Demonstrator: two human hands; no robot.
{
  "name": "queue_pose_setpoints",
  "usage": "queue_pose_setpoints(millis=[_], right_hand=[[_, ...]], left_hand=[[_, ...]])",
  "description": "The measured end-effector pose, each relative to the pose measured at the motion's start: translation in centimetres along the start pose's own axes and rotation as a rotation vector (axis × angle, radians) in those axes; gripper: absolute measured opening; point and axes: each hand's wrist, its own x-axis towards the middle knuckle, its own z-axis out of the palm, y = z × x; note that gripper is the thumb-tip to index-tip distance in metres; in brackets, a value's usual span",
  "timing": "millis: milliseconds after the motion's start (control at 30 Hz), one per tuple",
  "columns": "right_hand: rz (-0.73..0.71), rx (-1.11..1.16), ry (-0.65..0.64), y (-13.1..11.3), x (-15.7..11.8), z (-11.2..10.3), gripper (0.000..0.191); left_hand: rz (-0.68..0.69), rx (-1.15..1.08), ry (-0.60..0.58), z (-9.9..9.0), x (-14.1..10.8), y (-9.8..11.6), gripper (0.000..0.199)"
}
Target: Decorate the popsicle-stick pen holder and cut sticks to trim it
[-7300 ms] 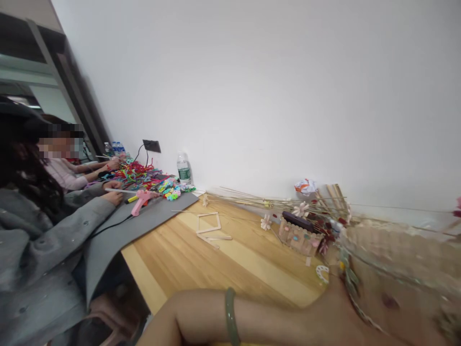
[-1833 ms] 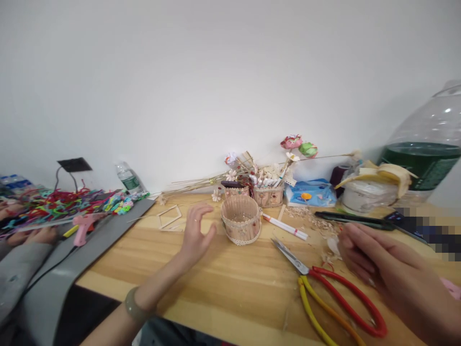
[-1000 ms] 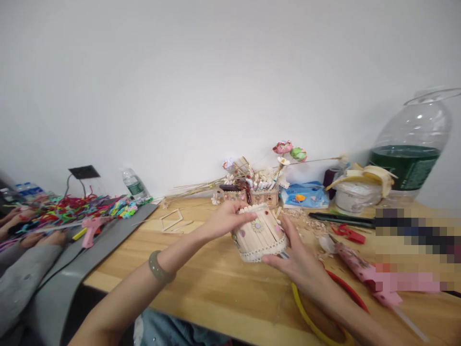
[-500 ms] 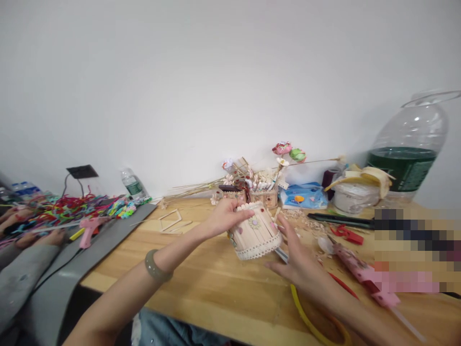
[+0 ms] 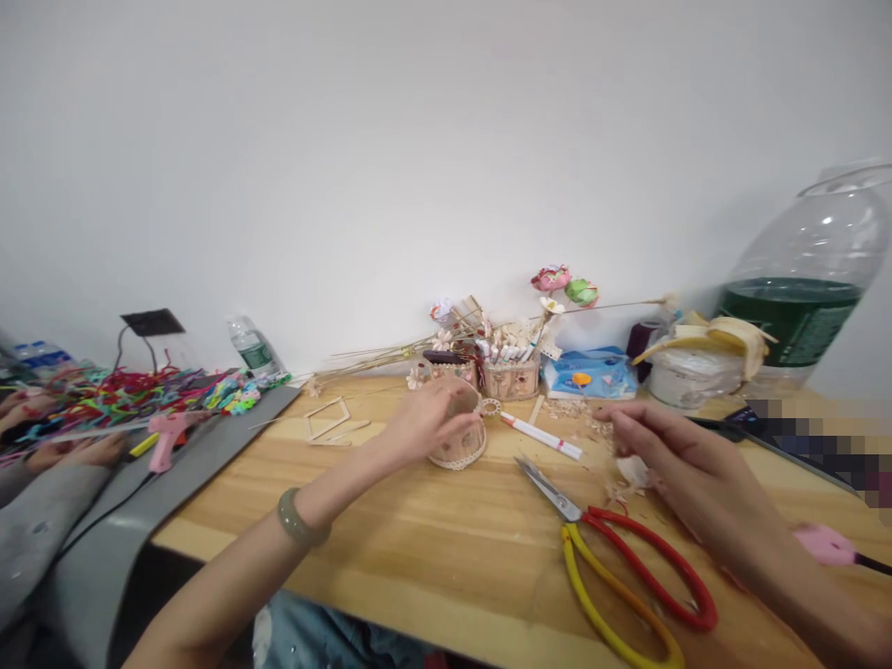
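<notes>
A small craft-stick pot (image 5: 461, 450) with lace trim stands on the wooden table, partly hidden by my left hand (image 5: 440, 413), which has its fingers closed about the upper part. Farther right, my right hand (image 5: 689, 469) hovers over wood shavings and a whitish scrap (image 5: 633, 472). Its thumb and forefinger are pressed together; what they hold, if anything, is too small to make out. Between my hands lie a white marker (image 5: 542, 435) and scissors (image 5: 568, 509) with one red and one yellow handle, blades slightly apart.
Behind the pot are decorated stick holders (image 5: 512, 379) with craft flowers (image 5: 552, 279), a blue wipes pack (image 5: 591, 373), a banana peel (image 5: 731, 336) on a tub and a large bottle (image 5: 794, 297). At left, another person's hands (image 5: 94, 452) are near pipe cleaners and a pink glue gun (image 5: 165, 439).
The pot has gone from being held up between both hands to the table, farther back. My right hand has moved away to the right, and the scissors and marker are now uncovered.
</notes>
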Motion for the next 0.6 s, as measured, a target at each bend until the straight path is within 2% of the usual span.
queue_pose_setpoints(millis=[67, 100, 133, 167, 200, 233, 267, 333, 400, 533, 600], right_hand=[[0.014, 0.050, -0.143, -0.4, -0.6, 0.8, 0.033], [0.013, 0.078, -0.261, -0.5, -1.2, 1.4, 0.032], [0.017, 0.104, -0.393, -0.5, -1.8, 2.0, 0.031], [0.002, 0.124, -0.533, -0.5, -2.6, 2.6, 0.028], [0.019, 0.103, -0.625, -0.5, -3.4, 3.0, 0.023], [0.030, 0.091, -0.647, -0.4, -4.2, 3.3, 0.020], [0.018, 0.097, -0.663, -0.4, -4.8, 3.5, 0.018], [-0.004, 0.105, -0.648, -0.4, -5.5, 3.5, 0.016], [-0.028, 0.121, -0.626, -0.7, -5.4, 3.1, 0.015], [0.009, 0.123, -0.663, -0.6, -5.1, 2.2, 0.019], [0.026, 0.132, -0.701, 0.4, -5.6, 1.8, 0.020]], left_hand=[[0.030, -0.045, 0.069, -0.3, -0.7, 2.0, 0.037], [0.076, -0.089, 0.080, -0.2, -1.2, 3.3, 0.038], [0.168, -0.240, 0.049, 0.0, -1.6, 4.5, 0.041], [0.261, -0.376, -0.050, 0.3, -2.1, 5.8, 0.050], [0.329, -0.466, -0.200, 0.7, -2.4, 6.8, 0.062], [0.369, -0.510, -0.350, 1.0, -2.7, 7.6, 0.071], [0.372, -0.532, -0.434, 1.4, -2.8, 8.2, 0.074], [0.364, -0.510, -0.534, 2.0, -2.9, 8.6, 0.073], [0.370, -0.437, -0.535, 2.4, -2.8, 8.3, 0.063], [0.393, -0.137, -0.426, 3.3, -3.1, 7.8, 0.030], [0.430, 0.018, -0.354, 3.8, -3.6, 7.6, 0.030]])
